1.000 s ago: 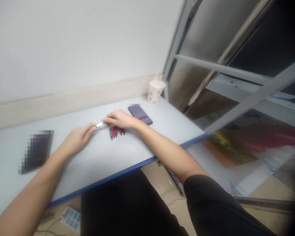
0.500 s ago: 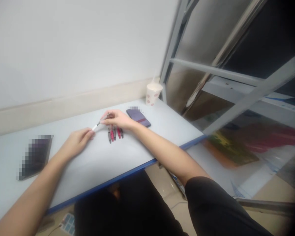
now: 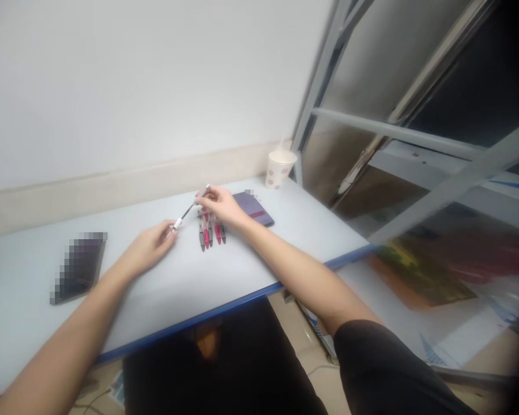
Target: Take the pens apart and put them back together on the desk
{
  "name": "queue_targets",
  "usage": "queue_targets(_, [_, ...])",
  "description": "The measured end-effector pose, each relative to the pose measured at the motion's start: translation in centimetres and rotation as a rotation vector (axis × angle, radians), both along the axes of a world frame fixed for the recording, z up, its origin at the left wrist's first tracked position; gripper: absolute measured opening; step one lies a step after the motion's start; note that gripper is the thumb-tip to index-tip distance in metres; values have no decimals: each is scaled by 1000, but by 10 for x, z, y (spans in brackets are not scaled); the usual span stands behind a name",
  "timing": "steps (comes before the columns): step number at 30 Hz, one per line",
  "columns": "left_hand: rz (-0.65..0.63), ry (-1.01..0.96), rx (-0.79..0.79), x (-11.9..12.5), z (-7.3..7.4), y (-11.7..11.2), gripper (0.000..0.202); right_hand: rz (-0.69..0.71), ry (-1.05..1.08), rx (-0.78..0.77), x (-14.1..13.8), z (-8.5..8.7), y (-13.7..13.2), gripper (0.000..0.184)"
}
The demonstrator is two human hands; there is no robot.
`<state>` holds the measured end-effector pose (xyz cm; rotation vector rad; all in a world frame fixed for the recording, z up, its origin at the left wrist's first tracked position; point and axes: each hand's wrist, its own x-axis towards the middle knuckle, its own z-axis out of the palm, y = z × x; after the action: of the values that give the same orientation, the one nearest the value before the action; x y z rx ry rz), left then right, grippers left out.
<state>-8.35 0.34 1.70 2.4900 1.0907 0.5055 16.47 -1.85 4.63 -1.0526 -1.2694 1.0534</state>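
Observation:
My left hand [image 3: 155, 245] is closed on the white part of a pen [image 3: 178, 223], just above the white table [image 3: 173, 288]. From that part a thin dark refill [image 3: 188, 211] runs up and right toward my right hand [image 3: 220, 204]. There the fingers pinch the pen's other part [image 3: 206, 189], a light, slim piece whose end sticks out above them. Below my right hand several red and grey pens [image 3: 206, 233] lie side by side on the table, their upper ends partly hidden by it.
A purple-screened phone [image 3: 257, 210] lies behind my right wrist, and a paper cup [image 3: 280, 170] stands near the wall. Left of my left hand is a dark, partly blurred-out phone-like device [image 3: 80, 268]. Grey metal framing [image 3: 398, 135] rises at the right; the table has a blue edge [image 3: 190, 321].
My hands have moved apart, with the two pen parts drawn away from each other and more of the dark refill showing. The whole view has shifted slightly, so things appear further right.

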Motion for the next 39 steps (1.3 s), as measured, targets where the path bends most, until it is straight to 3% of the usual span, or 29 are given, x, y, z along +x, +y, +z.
queue_targets(11, [30,19,-2,1,2,-1,44,0,-1,-6,0,-5,3,6])
queue_targets(22, [23,-33,22,4,1,0,49,110,58,-82,-6,-10,0,9])
queue_targets(30, [-14,-8,8,4,2,-2,52,320,-190,-103,0,-14,-4,14])
queue_targets(37, [-20,-61,13,1,-2,2,51,279,-366,-60,3,-4,-13,9])
queue_targets(39, [-18,-87,28,1,-2,1,50,273,-396,-47,2,-2,-15,18])
